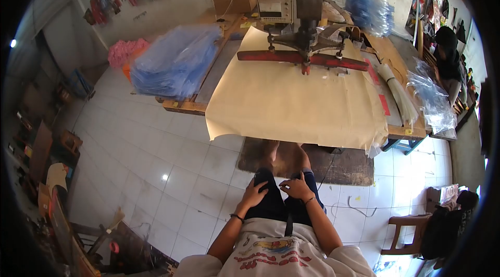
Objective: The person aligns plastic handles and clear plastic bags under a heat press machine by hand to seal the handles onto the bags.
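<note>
Both hands rest on the dark shorts over the thighs. My left hand (pixel 255 193) lies on the thigh at image left with its fingers spread and nothing held. On the other thigh is my right hand (pixel 297 187), its fingers apart and bent, also empty. Past the knees, a large tan sheet (pixel 291 105) covers the worktable and hangs over its front edge. Above the sheet stands a machine head with a red bar (pixel 271 56). Neither hand touches the sheet.
Blue-clear plastic sheets (pixel 177 61) are stacked at the table's left. More plastic bags (pixel 429 95) and a pale bundle (pixel 394 87) lie at the right. A wooden board (pixel 344 165) is under the feet. Another person (pixel 447 55) is at the far right, near a chair (pixel 403 221).
</note>
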The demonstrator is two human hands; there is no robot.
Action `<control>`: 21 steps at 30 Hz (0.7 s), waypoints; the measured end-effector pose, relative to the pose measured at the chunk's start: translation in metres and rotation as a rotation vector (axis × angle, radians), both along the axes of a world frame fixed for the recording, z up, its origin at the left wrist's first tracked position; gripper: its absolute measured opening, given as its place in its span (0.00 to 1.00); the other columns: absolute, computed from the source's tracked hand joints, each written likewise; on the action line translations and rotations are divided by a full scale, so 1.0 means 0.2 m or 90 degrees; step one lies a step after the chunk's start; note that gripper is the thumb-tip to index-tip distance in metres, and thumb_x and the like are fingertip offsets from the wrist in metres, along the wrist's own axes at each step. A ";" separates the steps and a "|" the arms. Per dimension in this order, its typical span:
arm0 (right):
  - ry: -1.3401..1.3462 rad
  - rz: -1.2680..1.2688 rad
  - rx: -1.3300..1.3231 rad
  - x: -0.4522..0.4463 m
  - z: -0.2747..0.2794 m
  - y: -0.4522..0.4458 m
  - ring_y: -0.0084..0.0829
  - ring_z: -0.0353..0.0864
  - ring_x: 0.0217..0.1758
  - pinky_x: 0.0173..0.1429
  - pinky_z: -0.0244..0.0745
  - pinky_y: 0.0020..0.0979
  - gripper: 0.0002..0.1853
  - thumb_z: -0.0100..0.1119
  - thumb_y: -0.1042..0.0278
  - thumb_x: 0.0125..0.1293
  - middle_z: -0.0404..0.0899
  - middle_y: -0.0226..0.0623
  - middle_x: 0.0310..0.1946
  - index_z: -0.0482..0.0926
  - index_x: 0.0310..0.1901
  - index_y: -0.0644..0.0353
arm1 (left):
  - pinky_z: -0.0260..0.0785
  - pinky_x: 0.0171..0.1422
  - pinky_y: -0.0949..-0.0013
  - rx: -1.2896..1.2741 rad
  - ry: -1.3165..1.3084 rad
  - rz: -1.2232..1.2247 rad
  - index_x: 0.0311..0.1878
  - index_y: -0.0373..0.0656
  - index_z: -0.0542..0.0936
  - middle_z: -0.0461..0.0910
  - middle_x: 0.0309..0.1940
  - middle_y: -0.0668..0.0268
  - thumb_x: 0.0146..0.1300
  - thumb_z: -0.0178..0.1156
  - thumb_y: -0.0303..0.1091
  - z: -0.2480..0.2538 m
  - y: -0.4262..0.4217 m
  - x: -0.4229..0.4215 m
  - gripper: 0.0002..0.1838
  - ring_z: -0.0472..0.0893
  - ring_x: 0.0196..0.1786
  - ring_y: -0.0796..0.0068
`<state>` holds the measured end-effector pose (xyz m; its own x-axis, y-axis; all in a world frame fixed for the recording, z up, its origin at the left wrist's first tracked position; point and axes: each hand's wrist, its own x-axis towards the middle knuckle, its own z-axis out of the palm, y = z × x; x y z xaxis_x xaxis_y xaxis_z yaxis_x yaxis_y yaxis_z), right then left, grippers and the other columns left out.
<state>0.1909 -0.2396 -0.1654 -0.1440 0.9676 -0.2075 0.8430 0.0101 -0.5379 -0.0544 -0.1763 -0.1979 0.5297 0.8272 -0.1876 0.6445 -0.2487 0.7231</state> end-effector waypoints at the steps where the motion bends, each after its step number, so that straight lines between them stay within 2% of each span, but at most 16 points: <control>1: 0.003 0.000 -0.004 0.00 0.01 0.00 0.38 0.89 0.52 0.79 0.33 0.73 0.16 0.53 0.47 0.75 0.91 0.29 0.45 0.88 0.52 0.39 | 0.59 0.80 0.49 -0.007 0.004 0.002 0.69 0.64 0.79 0.59 0.75 0.31 0.67 0.64 0.51 0.01 0.00 0.00 0.26 0.61 0.77 0.33; 8: 0.032 -0.019 0.018 0.01 0.05 0.00 0.40 0.89 0.50 0.80 0.35 0.73 0.16 0.55 0.48 0.74 0.91 0.33 0.43 0.89 0.50 0.41 | 0.59 0.80 0.49 0.000 0.011 -0.003 0.69 0.64 0.78 0.57 0.75 0.30 0.67 0.65 0.50 0.03 0.02 0.02 0.27 0.61 0.77 0.32; 11: 0.023 -0.018 0.019 0.01 0.03 0.00 0.41 0.89 0.50 0.80 0.34 0.72 0.16 0.55 0.48 0.74 0.90 0.35 0.43 0.89 0.50 0.40 | 0.59 0.80 0.48 -0.010 0.008 0.004 0.69 0.66 0.78 0.56 0.78 0.38 0.67 0.65 0.51 0.01 0.02 0.02 0.27 0.60 0.78 0.36; 14: -0.008 0.006 0.005 0.01 0.06 0.01 0.37 0.89 0.52 0.79 0.35 0.73 0.17 0.54 0.49 0.74 0.91 0.26 0.43 0.88 0.52 0.43 | 0.59 0.80 0.48 0.000 0.021 0.005 0.70 0.66 0.78 0.56 0.77 0.38 0.67 0.65 0.51 0.01 0.02 0.03 0.27 0.61 0.78 0.36; 17: 0.021 -0.015 0.015 0.01 0.05 0.01 0.41 0.89 0.50 0.79 0.34 0.72 0.16 0.55 0.48 0.74 0.90 0.36 0.42 0.89 0.51 0.40 | 0.59 0.80 0.48 0.029 0.020 0.002 0.69 0.67 0.78 0.56 0.77 0.37 0.67 0.65 0.51 -0.02 0.02 0.03 0.27 0.61 0.78 0.36; 21: 0.026 -0.017 0.015 0.02 0.06 0.01 0.40 0.89 0.49 0.79 0.33 0.73 0.16 0.55 0.48 0.74 0.91 0.36 0.41 0.89 0.51 0.42 | 0.59 0.80 0.47 0.029 0.016 0.003 0.69 0.68 0.78 0.56 0.77 0.36 0.67 0.65 0.51 -0.01 0.02 0.03 0.27 0.61 0.78 0.35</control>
<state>0.1951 -0.2380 -0.1536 -0.1265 0.9758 -0.1786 0.8208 0.0018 -0.5713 -0.0478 -0.1718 -0.1999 0.5214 0.8376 -0.1630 0.6637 -0.2780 0.6944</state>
